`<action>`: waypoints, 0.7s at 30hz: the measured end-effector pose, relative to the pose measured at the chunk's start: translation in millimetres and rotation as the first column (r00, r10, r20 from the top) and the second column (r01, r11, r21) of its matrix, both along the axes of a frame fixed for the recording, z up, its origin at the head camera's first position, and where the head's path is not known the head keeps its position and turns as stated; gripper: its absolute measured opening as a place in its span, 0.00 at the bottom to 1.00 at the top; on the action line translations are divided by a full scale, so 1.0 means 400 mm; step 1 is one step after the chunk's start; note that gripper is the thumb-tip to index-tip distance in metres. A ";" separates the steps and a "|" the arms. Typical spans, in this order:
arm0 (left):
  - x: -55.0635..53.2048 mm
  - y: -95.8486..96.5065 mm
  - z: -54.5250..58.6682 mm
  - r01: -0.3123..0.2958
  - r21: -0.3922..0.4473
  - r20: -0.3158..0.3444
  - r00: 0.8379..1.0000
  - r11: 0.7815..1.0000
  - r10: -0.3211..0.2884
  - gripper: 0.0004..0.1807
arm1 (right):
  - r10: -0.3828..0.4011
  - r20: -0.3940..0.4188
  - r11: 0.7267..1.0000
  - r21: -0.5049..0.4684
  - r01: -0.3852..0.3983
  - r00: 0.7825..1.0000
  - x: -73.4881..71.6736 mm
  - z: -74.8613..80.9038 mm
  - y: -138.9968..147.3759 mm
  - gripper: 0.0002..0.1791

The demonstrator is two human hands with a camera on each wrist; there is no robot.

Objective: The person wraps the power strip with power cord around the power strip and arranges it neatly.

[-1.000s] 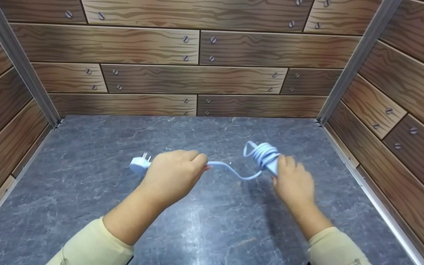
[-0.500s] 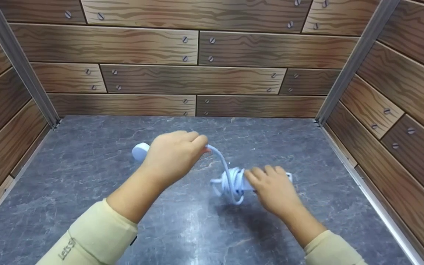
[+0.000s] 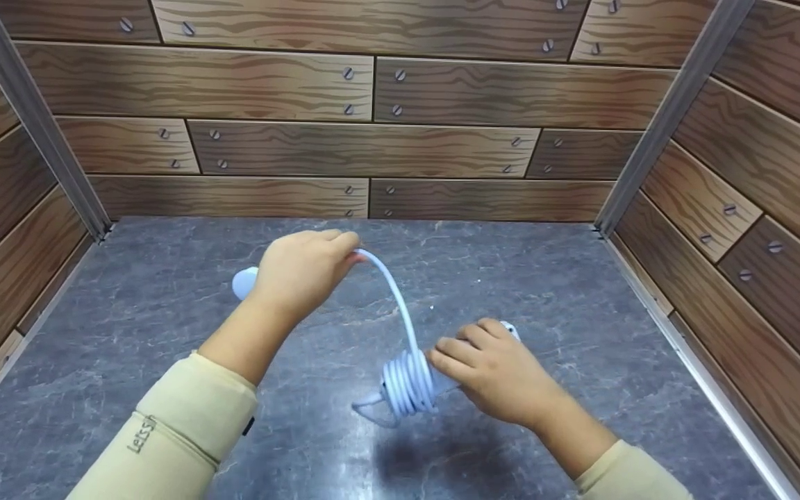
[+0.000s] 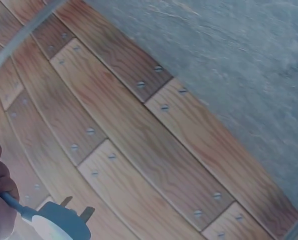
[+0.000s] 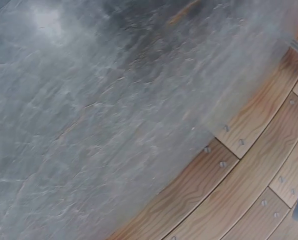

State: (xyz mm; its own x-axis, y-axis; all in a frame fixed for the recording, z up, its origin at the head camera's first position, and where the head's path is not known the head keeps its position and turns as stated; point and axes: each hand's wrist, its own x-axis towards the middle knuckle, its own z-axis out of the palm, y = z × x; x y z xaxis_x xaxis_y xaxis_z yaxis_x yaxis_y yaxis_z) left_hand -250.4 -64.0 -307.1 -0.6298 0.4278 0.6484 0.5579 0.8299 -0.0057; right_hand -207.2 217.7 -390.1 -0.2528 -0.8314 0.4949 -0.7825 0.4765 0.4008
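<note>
My left hand (image 3: 306,274) grips the pale cord (image 3: 394,292) close to its plug (image 3: 244,283), which sticks out on the hand's left side. The left wrist view shows the plug (image 4: 59,222) with its metal prongs bared, and curled fingers (image 4: 1,172) on the cord behind it. From that hand the cord arcs down to a wound coil (image 3: 407,382) around one end of a slim pale power strip (image 3: 446,382). My right hand (image 3: 497,371) holds the strip's other part from above, covering most of it. A loose loop (image 3: 372,411) hangs off the coil's left end.
Underneath is a dark grey marbled tabletop (image 3: 164,312), with a shadow below the coil. Wood-print panels (image 3: 282,149) enclose it at the back and both sides, joined by metal corner posts (image 3: 678,111). A metal strip edges the right side.
The left hand has risen away from me with the plug. The right hand has brought the power strip left and nearer, and the cord now wraps onto the coil.
</note>
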 end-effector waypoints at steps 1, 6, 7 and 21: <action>-0.006 -0.004 -0.005 -0.015 0.001 0.016 1.000 1.000 0.014 0.11 | 0.016 0.007 1.000 -0.016 -0.016 1.000 0.004 0.005 -0.002 0.22; -0.027 -0.013 -0.032 -0.072 -0.019 0.122 0.990 0.997 0.074 0.12 | 0.100 0.057 0.992 -0.086 -0.095 0.993 0.022 0.022 -0.014 0.25; -0.030 -0.014 -0.038 -0.078 -0.026 0.144 0.986 0.997 0.081 0.12 | 0.119 0.066 0.989 -0.092 -0.112 0.991 0.026 0.024 -0.019 0.25; -0.047 -0.051 -0.074 -0.062 0.022 0.091 0.994 0.998 0.059 0.12 | 0.155 0.185 0.982 -0.138 -0.131 0.970 0.034 0.013 -0.016 0.30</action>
